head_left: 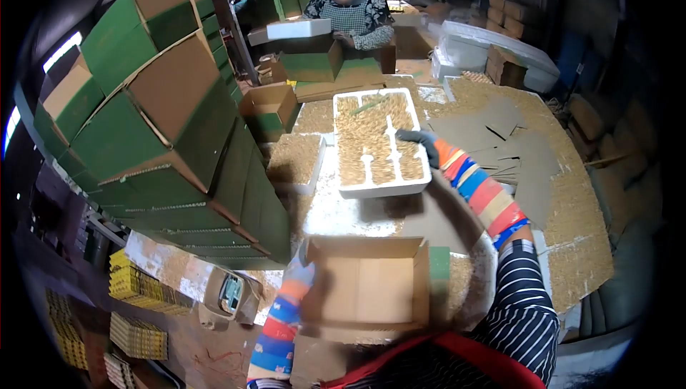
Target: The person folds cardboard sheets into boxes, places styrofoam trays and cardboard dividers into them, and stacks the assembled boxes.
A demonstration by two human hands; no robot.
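My right hand (420, 144), in a dark glove, grips the right side of a white foam tray (386, 191). Husk-like tan filling covers much of the tray's compartments, and a green strip lies near its far end. The tray is tilted, with a shadow below its near edge. My left hand (301, 270) is at the left wall of an open cardboard box (368, 290), its fingers partly blurred and closed over the wall. Inside, the box shows bare brown card; a green flap (439, 274) stands out on its right.
Green and brown boxes (153, 146) are stacked high on the left. Another husk-filled tray (294, 160) lies behind my left hand. Across the table a person (350, 13) stands behind more boxes. Loose husks and dark strips (504, 164) lie to the right.
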